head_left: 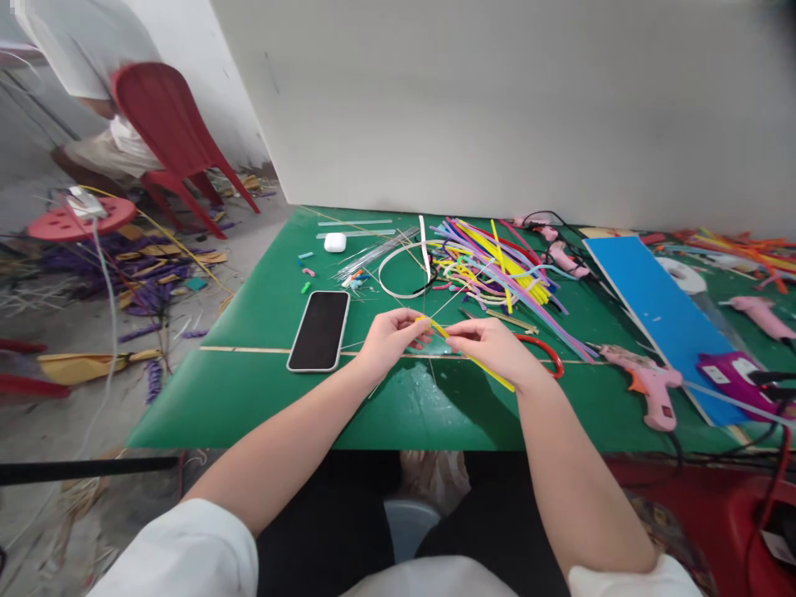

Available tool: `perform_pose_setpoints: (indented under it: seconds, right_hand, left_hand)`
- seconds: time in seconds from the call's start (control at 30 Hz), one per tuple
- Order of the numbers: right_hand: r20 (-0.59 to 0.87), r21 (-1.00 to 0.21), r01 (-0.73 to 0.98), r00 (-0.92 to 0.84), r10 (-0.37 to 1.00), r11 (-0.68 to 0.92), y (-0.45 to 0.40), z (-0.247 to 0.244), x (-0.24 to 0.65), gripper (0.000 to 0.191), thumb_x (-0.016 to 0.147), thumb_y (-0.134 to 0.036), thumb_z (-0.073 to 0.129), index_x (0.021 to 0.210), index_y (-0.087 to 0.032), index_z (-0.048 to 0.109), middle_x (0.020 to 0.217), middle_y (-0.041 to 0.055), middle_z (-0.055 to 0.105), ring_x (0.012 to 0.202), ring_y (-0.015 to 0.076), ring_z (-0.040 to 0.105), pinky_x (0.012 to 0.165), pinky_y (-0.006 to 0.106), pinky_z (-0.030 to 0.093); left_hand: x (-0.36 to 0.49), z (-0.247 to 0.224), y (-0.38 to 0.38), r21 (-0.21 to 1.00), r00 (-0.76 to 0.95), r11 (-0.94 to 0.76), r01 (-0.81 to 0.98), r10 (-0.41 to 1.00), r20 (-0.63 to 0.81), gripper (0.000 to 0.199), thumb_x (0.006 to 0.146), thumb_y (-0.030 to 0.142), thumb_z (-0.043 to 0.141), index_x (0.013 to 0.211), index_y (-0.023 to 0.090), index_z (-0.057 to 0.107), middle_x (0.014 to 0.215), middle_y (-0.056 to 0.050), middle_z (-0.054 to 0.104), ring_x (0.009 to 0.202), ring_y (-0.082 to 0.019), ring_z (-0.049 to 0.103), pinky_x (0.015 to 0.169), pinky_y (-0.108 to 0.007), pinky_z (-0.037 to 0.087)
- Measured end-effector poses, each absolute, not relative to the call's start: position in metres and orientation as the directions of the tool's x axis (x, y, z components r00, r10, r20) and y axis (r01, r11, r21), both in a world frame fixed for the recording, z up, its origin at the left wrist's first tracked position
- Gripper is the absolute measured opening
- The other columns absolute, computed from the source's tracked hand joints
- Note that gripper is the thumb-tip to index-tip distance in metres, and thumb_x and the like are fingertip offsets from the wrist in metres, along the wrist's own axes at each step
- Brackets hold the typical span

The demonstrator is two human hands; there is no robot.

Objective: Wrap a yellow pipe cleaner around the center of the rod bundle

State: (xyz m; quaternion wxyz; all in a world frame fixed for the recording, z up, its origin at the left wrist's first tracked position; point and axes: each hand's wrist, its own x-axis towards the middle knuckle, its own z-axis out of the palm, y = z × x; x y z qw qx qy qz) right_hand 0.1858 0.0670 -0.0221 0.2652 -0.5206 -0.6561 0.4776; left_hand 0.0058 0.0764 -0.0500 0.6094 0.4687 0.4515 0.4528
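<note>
A yellow pipe cleaner (496, 377) runs slantwise between my hands, above the front middle of the green table. My left hand (393, 338) pinches its upper left end between thumb and fingers. Close by, my right hand (491, 347) grips it further along, and its tail sticks out below the palm toward the lower right. Thin pale wires spread around my left fingers; whether that hand holds them too is unclear. Red-handled scissors (553, 358) lie partly hidden behind my right hand. To the left of my left hand lies a black-screened phone (319, 331).
Behind my hands are a heap of coloured pipe cleaners (522, 278), a white band (381, 278) and an earbud case (335, 242). A pink glue gun (650, 383), a blue board (652, 307) and a purple power strip (734, 377) lie right. A person sits on a red chair (165, 116).
</note>
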Motion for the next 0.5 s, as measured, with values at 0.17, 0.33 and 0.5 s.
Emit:
perform_pose_setpoints:
  seconds: [0.17,0.33,0.5]
  right_hand:
    - [-0.176,-0.884,0.467,-0.337,0.925,0.002,0.061,-0.01,0.198,0.024,0.073,-0.028,0.058,0.094,-0.022,0.07,0.095,0.0036,0.07,0.086,0.0207,0.063,0.076,0.033,0.048]
    - [-0.085,-0.81,0.581,-0.245,0.966,0.076,0.052,-0.005,0.201,0.031,0.075,-0.026,0.058,0.104,-0.021,0.066,0.101,0.0046,0.068,0.09,0.022,0.062,0.078,0.034,0.047]
    - [0.32,-0.457,0.857,-0.09,0.943,0.236,0.039,-0.005,0.194,0.022,0.081,-0.025,0.053,0.094,-0.019,0.07,0.091,0.0077,0.069,0.087,0.0244,0.059,0.078,0.037,0.043]
  left_hand:
    - [0.007,-0.049,0.076,0.986,0.181,0.144,-0.087,0.975,-0.126,0.028,0.066,0.037,0.068,0.078,0.012,0.061,0.069,-0.004,0.066,0.06,-0.012,0.06,0.053,-0.022,0.045]
    - [0.007,-0.048,0.075,0.988,0.128,0.117,-0.099,0.986,-0.104,0.027,0.067,0.037,0.067,0.079,0.013,0.062,0.069,-0.004,0.066,0.06,-0.012,0.06,0.053,-0.022,0.045]
    - [0.005,-0.046,0.077,0.985,0.028,0.104,-0.141,0.994,-0.101,0.024,0.069,0.033,0.066,0.079,0.012,0.061,0.069,-0.004,0.066,0.059,-0.011,0.059,0.053,-0.022,0.046]
